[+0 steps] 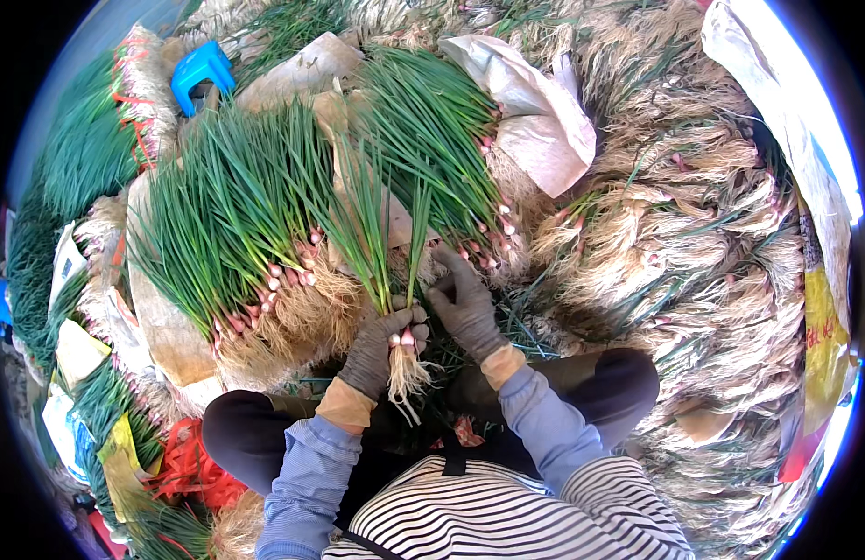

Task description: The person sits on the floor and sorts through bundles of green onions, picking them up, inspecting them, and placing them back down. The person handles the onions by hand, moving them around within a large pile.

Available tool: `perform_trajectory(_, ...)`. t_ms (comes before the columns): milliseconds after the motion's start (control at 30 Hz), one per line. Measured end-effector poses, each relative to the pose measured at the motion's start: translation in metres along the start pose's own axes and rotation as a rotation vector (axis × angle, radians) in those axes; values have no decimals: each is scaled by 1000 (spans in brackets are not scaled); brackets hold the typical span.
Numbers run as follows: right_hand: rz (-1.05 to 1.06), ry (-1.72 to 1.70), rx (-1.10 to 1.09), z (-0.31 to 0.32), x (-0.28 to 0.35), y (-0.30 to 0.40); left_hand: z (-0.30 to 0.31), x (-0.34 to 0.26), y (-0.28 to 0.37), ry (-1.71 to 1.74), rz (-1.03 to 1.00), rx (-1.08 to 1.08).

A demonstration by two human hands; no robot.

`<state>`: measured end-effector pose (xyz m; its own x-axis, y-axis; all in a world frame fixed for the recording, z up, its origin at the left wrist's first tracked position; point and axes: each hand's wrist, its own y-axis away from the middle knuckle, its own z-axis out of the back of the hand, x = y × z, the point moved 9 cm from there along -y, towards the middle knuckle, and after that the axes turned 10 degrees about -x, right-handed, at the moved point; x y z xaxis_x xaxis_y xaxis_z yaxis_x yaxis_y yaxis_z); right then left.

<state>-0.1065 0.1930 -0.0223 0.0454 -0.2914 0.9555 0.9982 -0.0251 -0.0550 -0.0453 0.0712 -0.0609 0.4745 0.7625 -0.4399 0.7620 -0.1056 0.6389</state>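
Note:
Gloved, my left hand grips a small bunch of spring onions just above their pinkish bulbs; pale roots dangle below the fist. My right hand, in a matching grey glove, is a little to the right of the bunch with thumb and fingers apart, and nothing shows in it. Beyond my left hand lies a wide row of spring onions, leaves pointing away and roots toward me. A second pile of spring onions rests farther back, its bulbs facing right.
Cut or torn-off roots form a thick heap on the right. Red plastic ties lie by my left knee. A blue plastic stool stands at the back left. Tied onion bundles line the left side. A white sack lies behind the second pile.

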Motion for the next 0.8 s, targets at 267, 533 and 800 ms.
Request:
perform_trajectory(267,207,-161,-81,-18,5,-7,-19,8,14,290,267,253)
perform_trajectory(533,647,441,38,-14,54,4,-27,14,17,269,324,295)
perform_trajectory(800,-85,337,467,-8,-74,4,11,-23,-1,-55,-188,-42)
